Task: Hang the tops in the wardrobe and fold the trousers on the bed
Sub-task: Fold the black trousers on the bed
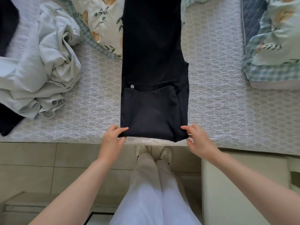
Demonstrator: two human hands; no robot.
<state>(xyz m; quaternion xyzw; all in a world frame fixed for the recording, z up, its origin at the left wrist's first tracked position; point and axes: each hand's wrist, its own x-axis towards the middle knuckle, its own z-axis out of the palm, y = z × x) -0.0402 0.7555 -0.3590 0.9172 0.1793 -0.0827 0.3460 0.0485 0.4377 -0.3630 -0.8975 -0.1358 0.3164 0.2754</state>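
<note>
The left hand (112,137) pinched the near left corner of the black trousers (154,62), thumb on top of the cloth and fingers curled under its edge. The right hand (198,138) held the near right corner in much the same way, thumb laid on the fabric and the other fingers curled in against the corner, though slightly blurred. Between the two hands ran the folded near end of the trousers, lying just inside the near edge of the bed (219,95), about midway along it. A doubled-over panel of the cloth lay on top here, its far edge reaching almost to a pale button (132,86) on the left side of the garment. From there the trousers stretched straight away from the person, flat on the patterned quilted cover, towards the far edge and out of sight at the top.

To the left of the trousers, apart from them, lay a crumpled heap of pale green clothing (48,65), with a dark garment (8,21) beside it at the left edge of the bed. Printed bedding (103,21) with leaves and a checked border touched the trousers' left side farther up, and a second printed bundle (276,38) sat near the right edge. Below the near edge, the person's light shoes (141,150) stood on the tiled floor (32,168), beside a white cabinet (243,184) on the right.
</note>
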